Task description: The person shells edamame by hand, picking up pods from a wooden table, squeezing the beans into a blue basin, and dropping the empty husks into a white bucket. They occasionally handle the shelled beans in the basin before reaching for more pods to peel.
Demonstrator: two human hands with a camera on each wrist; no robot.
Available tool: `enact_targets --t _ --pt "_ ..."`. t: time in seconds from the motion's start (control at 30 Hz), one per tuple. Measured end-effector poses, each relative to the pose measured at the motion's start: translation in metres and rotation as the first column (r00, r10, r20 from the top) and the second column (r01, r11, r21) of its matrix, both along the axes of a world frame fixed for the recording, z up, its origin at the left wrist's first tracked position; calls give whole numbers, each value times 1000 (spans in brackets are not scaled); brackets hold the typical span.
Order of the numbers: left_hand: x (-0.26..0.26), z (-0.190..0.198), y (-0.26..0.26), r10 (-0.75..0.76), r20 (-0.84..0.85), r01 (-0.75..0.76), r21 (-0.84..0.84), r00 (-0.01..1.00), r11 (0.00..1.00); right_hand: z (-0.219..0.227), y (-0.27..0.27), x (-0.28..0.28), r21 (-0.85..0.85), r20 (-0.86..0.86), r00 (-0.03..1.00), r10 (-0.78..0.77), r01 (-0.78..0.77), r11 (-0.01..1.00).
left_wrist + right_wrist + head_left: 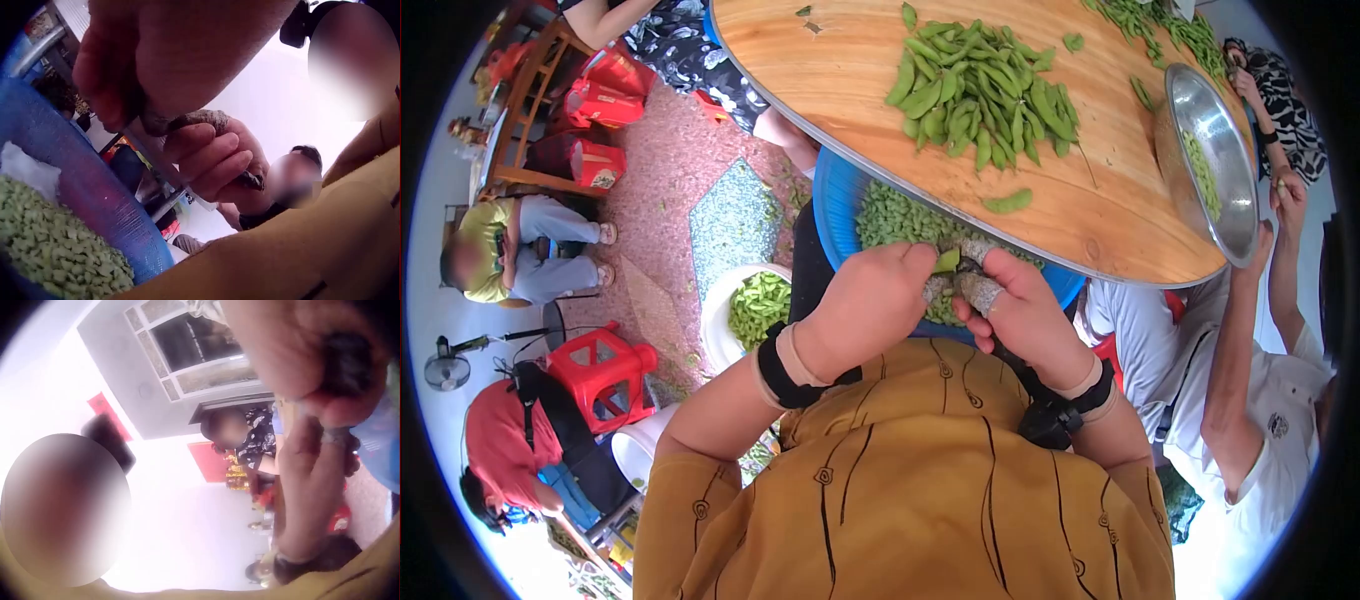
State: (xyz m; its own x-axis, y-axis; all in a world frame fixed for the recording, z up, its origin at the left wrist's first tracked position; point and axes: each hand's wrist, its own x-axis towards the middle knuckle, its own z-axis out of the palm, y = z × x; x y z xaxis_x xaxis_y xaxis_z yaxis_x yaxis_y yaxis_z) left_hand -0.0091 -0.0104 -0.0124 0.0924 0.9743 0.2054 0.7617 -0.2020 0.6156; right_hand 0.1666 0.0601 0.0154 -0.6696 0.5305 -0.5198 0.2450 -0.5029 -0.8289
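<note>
My left hand (870, 300) pinches a green soybean pod (947, 262) between thumb and finger, over a blue basket (832, 215) of shelled green beans (900, 215). Close against it, fingertips meeting, is my right hand (1032, 312), its thumb and finger wrapped in grey tape (980, 292). The right fingers curl round a slim dark object (253, 181), which pokes out below the little finger in the left wrist view; I cannot tell its kind. Both hands overlap the pod's far end. In the right wrist view the left hand (312, 487) meets the right hand (300, 350).
A round wooden table (830, 60) edges over the basket, bearing a heap of pods (985, 95) and a tilted steel bowl (1235, 150). Left of my lap stands a white bucket (718, 320) of pods. People sit around; a red stool (600, 375) stands behind left.
</note>
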Motion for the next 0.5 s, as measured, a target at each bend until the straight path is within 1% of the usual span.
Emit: enact_targets --t 0.03,0.07,0.1,0.13,0.2,0.27,0.33,0.4,0.43,0.5 --pt "-3 0 1 2 -1 -2 1 1000 1000 0 1 0 -15 14 1000 8 -7 1000" --pt "-6 -1 1 -31 184 56 -134 982 989 -1 1 2 -15 13 1000 9 -9 1000" --pt "-8 -2 1 -36 367 138 -255 929 957 -3 0 3 2 27 1000 13 -13 1000" --pt "-6 -5 1 -34 370 138 -259 929 956 -6 0 4 17 41 999 16 -17 1000" --pt "-1 -10 1 -46 195 79 -161 980 984 -13 -2 6 13 46 999 4 -5 1000" --pt "1 -7 2 -39 164 69 -184 986 981 -13 -2 7 14 49 999 -12 11 1000" --pt "3 -3 2 -30 131 57 -205 991 977 -6 -1 6 -4 74 997 5 -5 1000" --pt "3 -1 1 -54 -129 45 -68 990 997 -2 -2 3 -6 85 996 -16 16 1000" --pt "3 -1 2 -53 -130 45 -68 990 997 -1 -3 2 -8 97 995 -36 37 999" --pt "5 -2 3 -35 -256 48 47 966 998 -5 1 1 16 87 996 -22 20 1000"
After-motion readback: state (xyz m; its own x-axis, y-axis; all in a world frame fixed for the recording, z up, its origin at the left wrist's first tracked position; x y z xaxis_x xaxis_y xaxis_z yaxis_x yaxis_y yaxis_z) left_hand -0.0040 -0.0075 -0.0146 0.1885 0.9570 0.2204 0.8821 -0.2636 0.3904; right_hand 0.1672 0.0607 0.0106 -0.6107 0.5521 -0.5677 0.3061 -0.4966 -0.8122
